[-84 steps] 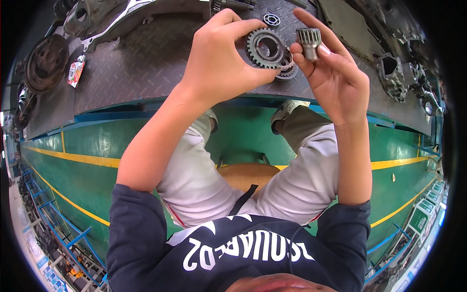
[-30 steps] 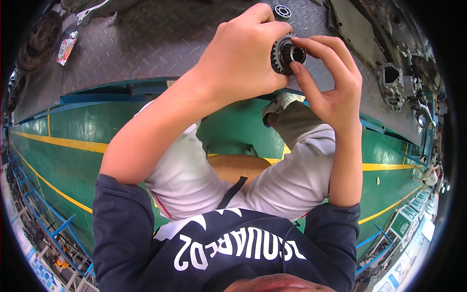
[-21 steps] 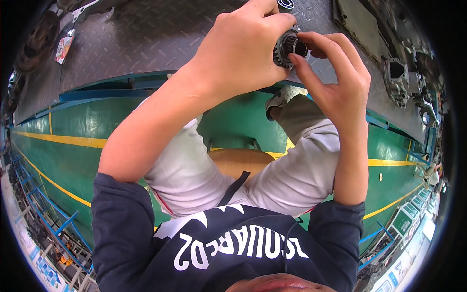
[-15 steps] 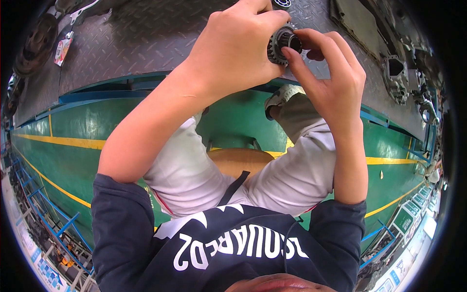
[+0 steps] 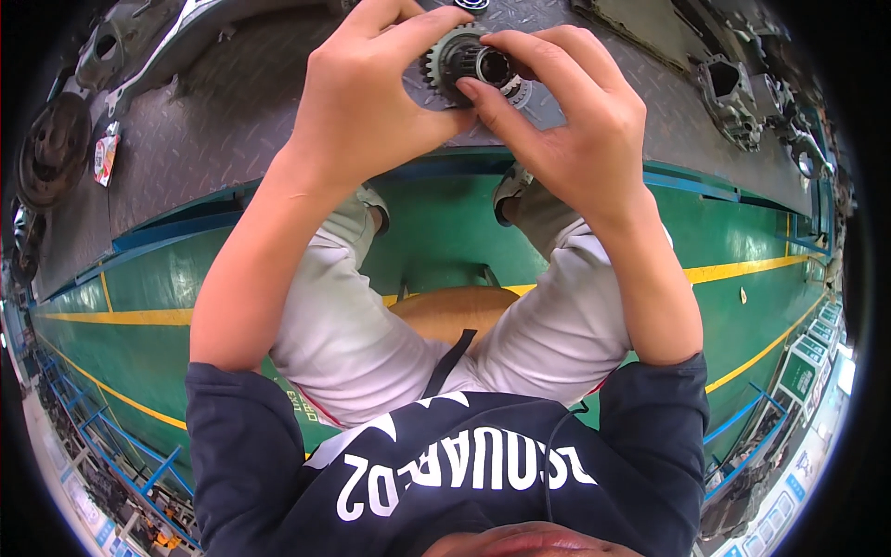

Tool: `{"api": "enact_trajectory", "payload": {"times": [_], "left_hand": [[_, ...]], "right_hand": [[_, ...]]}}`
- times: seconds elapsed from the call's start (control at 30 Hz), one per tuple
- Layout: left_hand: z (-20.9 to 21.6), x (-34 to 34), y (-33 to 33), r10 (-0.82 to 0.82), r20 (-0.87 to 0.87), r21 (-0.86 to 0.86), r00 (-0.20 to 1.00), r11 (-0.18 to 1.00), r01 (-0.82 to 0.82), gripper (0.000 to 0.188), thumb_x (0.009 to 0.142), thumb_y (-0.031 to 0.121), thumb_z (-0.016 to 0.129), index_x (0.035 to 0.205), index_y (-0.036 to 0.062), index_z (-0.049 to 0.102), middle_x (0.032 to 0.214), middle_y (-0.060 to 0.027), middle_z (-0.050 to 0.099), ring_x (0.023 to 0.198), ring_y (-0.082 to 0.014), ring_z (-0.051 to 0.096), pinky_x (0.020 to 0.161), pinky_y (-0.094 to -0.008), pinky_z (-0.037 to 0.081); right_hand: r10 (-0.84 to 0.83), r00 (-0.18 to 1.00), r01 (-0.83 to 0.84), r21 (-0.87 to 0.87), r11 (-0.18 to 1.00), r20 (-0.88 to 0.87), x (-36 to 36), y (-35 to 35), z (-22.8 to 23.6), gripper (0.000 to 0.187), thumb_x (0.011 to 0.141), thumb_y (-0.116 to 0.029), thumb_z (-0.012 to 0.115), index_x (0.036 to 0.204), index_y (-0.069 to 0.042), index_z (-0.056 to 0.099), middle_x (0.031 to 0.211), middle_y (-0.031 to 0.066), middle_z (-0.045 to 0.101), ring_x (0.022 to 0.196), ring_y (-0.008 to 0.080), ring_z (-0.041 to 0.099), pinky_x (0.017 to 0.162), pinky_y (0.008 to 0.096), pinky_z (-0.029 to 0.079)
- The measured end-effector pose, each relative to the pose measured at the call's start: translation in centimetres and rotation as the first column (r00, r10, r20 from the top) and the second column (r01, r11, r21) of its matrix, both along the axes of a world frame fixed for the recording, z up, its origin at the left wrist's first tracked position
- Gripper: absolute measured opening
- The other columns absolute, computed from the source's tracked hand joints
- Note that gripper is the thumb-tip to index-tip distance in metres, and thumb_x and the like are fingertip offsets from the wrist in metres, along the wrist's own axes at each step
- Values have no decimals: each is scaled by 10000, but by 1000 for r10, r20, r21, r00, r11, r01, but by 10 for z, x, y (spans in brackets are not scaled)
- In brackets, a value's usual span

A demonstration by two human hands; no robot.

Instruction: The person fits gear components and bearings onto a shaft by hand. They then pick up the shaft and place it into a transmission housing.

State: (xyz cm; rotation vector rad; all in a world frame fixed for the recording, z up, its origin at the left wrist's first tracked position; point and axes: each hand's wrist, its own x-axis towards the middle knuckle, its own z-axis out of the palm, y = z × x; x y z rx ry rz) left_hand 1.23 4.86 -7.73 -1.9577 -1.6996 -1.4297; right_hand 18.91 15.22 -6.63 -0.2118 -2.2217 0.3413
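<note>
A dark metal gear (image 5: 434, 67) with a splined hub is held up over the table between my two hands, its hollow end facing right. My left hand (image 5: 367, 97) is closed around the gear's toothed rim, with the thumb below and the index finger above. Thumb and index finger of my right hand (image 5: 580, 116) pinch the narrower hub (image 5: 493, 67) at its open end. A paler toothed ring (image 5: 517, 91) shows partly behind the hub and my right fingers; whether it touches the gear I cannot tell.
A ball bearing (image 5: 471, 5) lies beyond the gear on the diamond-plate table (image 5: 232, 139). Metal housings (image 5: 729, 97) stand at the right. A dark round wheel (image 5: 54, 153) and a small printed packet (image 5: 106, 156) lie at the left. A wooden stool (image 5: 455, 311) is under me.
Both hands and the gear have shifted left in the view, which has itself tilted a little. More of the gear's teeth and the pale ring now show. Both hands keep their hold.
</note>
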Motion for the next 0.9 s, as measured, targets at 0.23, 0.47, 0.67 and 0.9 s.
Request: {"api": "enact_trajectory", "payload": {"times": [0.23, 0.47, 0.67, 0.9], "left_hand": [[-15, -39, 4, 175, 38, -288, 984, 945, -157, 654, 603, 316, 982, 1172, 58, 791, 943, -99, 688, 828, -299, 709, 775, -385, 590], [-27, -75, 3, 200, -10, -499, 980, 848, -178, 643, 684, 245, 992, 1247, 38, 760, 1071, -72, 722, 972, -185, 716, 894, -317, 572], [-9, -60, -10, 162, -173, -472, 971, 852, -226, 619, 795, 258, 911, 1337, 32, 713, 1225, -166, 673, 1132, -341, 666, 1030, -415, 520], [33, 5, -18, 66, 276, -560, 959, 822, 104, 251, 1119, 228, 564, 1059, -2, 642, 849, -91, 648, 786, -191, 615, 740, -342, 513]], "right_hand": [[161, 970, -244, -775, 584, -184, 10, 14, -12, 345, 959, -92, 783, 1275, 27, 706, 1074, 98, 748, 950, 172, 738, 857, 326, 610], [142, 850, -445, -836, -321, -507, 11, 25, -1, 384, 1034, -119, 636, 1368, 69, 616, 1214, 163, 725, 1075, 233, 742, 969, 331, 595], [155, 930, -327, -943, -70, -334, 8, 22, 2, 375, 1029, -136, 703, 1359, 32, 641, 1167, 107, 724, 1032, 176, 718, 949, 300, 578], [240, 953, -246, -932, 265, -184, 7, 4, -5, 359, 1010, -75, 694, 1368, -46, 668, 1177, 72, 665, 982, 113, 676, 894, 277, 560]]}}
